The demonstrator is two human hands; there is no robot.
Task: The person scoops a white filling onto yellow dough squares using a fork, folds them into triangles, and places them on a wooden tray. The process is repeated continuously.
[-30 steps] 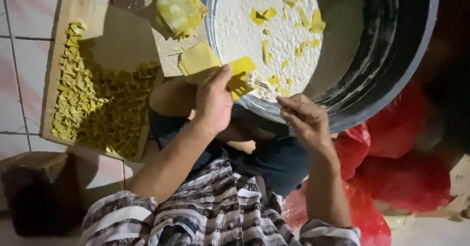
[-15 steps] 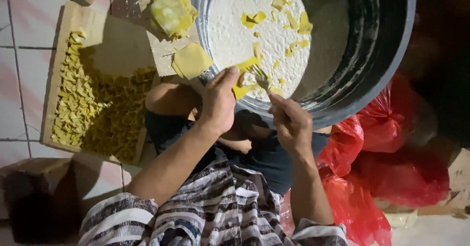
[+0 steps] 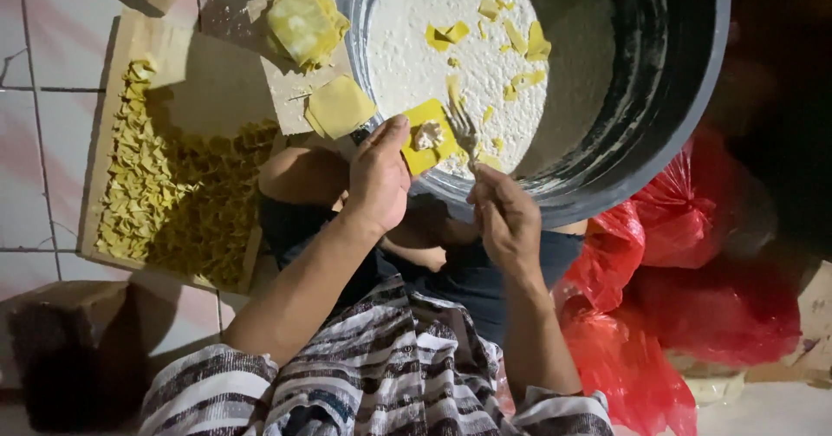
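My left hand (image 3: 380,176) holds a yellow square dumpling wrapper (image 3: 431,137) flat over the near rim of a big dark basin (image 3: 659,98). A small lump of pale filling sits on the wrapper. My right hand (image 3: 504,219) grips a fork (image 3: 462,128), its tines touching the wrapper's right edge. The basin holds white flour (image 3: 433,55) with several yellow folded pieces (image 3: 520,50) scattered on it.
A wooden tray (image 3: 117,124) on the tiled floor at left holds many folded yellow dumplings. A board (image 3: 290,98) beside the basin carries stacked yellow wrappers (image 3: 340,107) and a yellow mound (image 3: 305,22). Red plastic bags (image 3: 693,289) lie at right. A dark box (image 3: 61,349) sits lower left.
The fork has put a lump of filling on the wrapper, which now lies flat in my left hand. The view has shifted so the basin sits further up and right.
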